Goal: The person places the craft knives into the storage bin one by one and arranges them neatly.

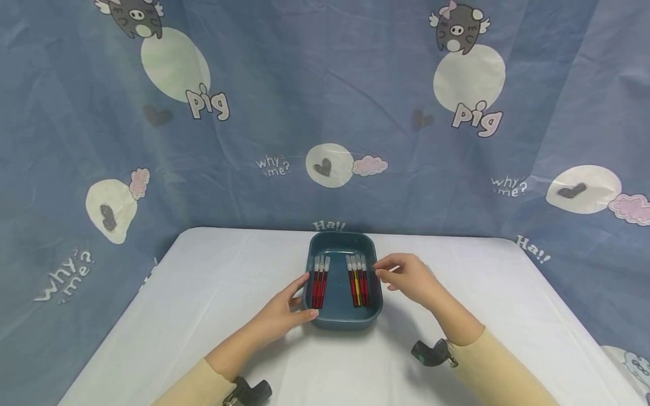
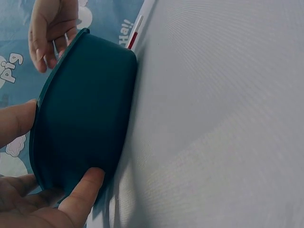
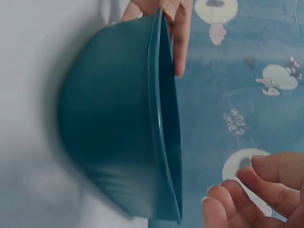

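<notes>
Blue printed cloth (image 1: 264,67) hangs ahead. Our right hand (image 1: 408,276), fingers narrowly parted on nothing, hovers beside the tray (image 1: 337,285); our left hand (image 1: 279,316), fingers wide, braces its left side. We'd best press lightly, lest the pens (image 1: 320,285) inside roll.

Head view high, facing forward and down, wrist views close at either side, sharing the tray (image 1: 337,282)

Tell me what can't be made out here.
Head: any lettering on the pens, too small.
Wrist views: pens inside the teal tray, hidden by its wall.
Left wrist: lower end of the loose pen, behind the tray.
Right wrist: left hand, cut off by top edge.
</notes>
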Motion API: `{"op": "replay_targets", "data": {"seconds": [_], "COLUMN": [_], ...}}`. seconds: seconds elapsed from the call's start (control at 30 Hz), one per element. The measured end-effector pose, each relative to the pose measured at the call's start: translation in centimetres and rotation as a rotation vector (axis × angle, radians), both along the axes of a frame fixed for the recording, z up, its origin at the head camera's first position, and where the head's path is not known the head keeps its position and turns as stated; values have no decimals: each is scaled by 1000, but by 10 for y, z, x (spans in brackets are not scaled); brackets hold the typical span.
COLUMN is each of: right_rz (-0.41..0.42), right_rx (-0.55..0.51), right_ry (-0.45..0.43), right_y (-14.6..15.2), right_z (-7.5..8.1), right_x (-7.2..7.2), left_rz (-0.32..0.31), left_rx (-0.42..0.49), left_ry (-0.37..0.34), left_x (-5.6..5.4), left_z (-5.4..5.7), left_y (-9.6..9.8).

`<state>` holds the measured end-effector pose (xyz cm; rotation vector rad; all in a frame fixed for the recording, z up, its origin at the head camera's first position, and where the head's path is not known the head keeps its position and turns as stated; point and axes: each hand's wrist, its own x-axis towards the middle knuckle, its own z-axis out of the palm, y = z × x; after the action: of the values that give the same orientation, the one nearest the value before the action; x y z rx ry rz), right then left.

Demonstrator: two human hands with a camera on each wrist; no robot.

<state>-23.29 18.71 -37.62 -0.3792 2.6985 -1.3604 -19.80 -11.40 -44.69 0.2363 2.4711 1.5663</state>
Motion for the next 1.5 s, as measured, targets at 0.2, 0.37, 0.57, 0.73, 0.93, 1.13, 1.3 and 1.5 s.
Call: {"op": "replay_targets", "data": {"seconds": [0.2, 0.37, 0.57, 0.73, 0.93, 1.13, 1.3, 1.5], "right_rz": [-2, 4, -9, -25, -51, -80, -95, -128], "right_rx": [38, 62, 76, 98, 124, 145, 148, 185], "right_ry": [20, 42, 33, 57, 72, 78, 62, 33], "right_y": [21, 39, 60, 77, 96, 114, 128, 141], "right_z": [0, -2, -7, -9, -13, -17, -22, -30], "right_x": [5, 9, 12, 13, 17, 17, 14, 8], "left_rz": [-5, -11, -15, -19, -18, -18, -26, -47], "left_rx": [3, 10, 11, 10, 13, 8, 16, 28], "left_ry": [-6, -6, -2, -2, -6, -6, -6, -17], "left_x": [0, -1, -1, -1, 1, 2, 0, -3], "left_z": [1, 0, 0, 0, 1, 4, 3, -2], "left_y": [1, 1, 1, 1, 1, 1, 0, -3]}}
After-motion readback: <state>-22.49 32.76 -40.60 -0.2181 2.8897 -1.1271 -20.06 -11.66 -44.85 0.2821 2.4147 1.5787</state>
